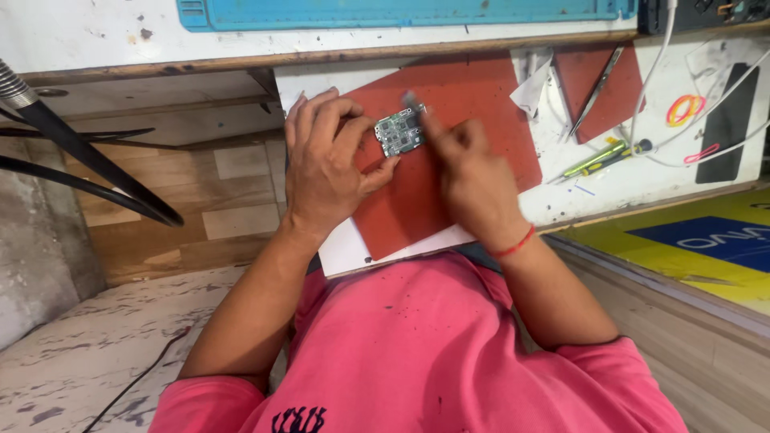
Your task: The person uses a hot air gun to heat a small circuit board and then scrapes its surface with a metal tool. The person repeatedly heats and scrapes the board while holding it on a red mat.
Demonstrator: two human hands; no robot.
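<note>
A small green circuit board [399, 132] rests on a red mat [473, 104] that lies on a white worktop. My left hand [325, 168] grips the board's left edge with thumb and fingers. My right hand [469, 176] is blurred; its fingers pinch a small grey tool [411, 99] against the board's upper right corner. A red thread circles my right wrist.
Tweezers [593, 90] lie on a second red mat [613, 92] at the upper right. Screwdrivers [605, 156], white cables [654, 72], rubber bands [683, 108] and a black phone-shaped slab [728, 120] sit to the right. A blue tray [401, 12] lies behind. Black hoses [80, 172] run at the left.
</note>
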